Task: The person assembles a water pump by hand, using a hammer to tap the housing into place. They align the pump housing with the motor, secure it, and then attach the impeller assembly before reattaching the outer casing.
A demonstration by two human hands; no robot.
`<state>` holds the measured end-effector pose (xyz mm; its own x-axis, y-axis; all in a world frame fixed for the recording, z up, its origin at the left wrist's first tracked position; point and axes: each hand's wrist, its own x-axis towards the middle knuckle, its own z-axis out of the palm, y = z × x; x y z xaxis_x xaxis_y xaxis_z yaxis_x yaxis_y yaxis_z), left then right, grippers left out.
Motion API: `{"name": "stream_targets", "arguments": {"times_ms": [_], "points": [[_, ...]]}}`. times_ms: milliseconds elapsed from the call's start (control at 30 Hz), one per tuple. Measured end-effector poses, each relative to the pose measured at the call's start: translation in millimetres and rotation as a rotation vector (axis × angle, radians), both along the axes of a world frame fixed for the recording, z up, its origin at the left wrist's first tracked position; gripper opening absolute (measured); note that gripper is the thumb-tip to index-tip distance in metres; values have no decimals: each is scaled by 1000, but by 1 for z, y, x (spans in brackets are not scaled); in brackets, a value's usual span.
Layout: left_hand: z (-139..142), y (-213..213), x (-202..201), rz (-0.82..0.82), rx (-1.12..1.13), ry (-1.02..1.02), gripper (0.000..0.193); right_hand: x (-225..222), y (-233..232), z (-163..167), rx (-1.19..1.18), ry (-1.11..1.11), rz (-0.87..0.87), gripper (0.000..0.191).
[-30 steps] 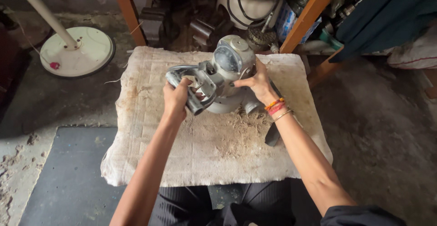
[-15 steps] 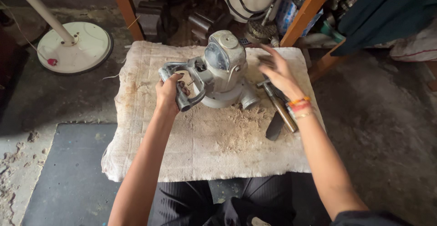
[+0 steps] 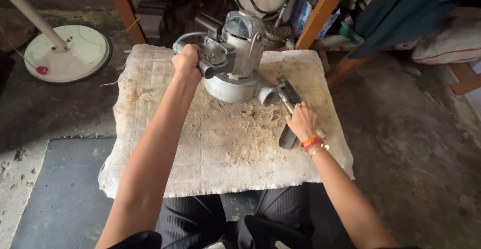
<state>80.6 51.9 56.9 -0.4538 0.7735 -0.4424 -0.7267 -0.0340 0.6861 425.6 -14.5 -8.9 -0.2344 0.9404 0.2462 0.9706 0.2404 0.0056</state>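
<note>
Soft, even daylight from above; faint shadows only. Dim clutter at top edge. Sharp centre, slight wide-angle stretch toward corners.

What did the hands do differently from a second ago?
The right hand let go of the grey motor and moved down onto the hammer on the cloth. The left hand still grips the motor's handle.

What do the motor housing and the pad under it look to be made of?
Motor housing: looks like cast metal, probably aluminium; dull grey, scuffed, with a matte sheen. The left hand grips its handle.
Pad: coarse woven cloth, jute-like; off-white, frayed edges, dusty stains. The right hand lies on a dark metal tool.
</note>
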Motion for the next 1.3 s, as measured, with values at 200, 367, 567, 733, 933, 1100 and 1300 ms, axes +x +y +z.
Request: {"name": "stream_targets", "arguments": {"times_ms": [200, 367, 567, 733, 933, 1100, 1300], "points": [[13, 12, 3, 67, -26, -103, 6, 15, 6, 37, -415, 405, -231, 37], [23, 26, 8, 103, -52, -67, 8, -12, -21, 24, 271, 795, -96, 39], [31, 43, 5, 111, -91, -147, 10, -64, -61, -28, -316, 728, 8, 51], [31, 40, -4, 46, -53, -151, 10, -68, -77, -39, 36, 876, 121, 35], [27, 46, -7, -8, -82, -188, 6, -63, -59, -7, 129, 1019, 70, 28], [26, 55, -14, -182, 27, -186, 15, -34, -34, 40, -105, 440, -8, 46], [24, 40, 4, 30, -66, -100, 6, -22, -22, 56, -88, 453, 13, 54]]}}
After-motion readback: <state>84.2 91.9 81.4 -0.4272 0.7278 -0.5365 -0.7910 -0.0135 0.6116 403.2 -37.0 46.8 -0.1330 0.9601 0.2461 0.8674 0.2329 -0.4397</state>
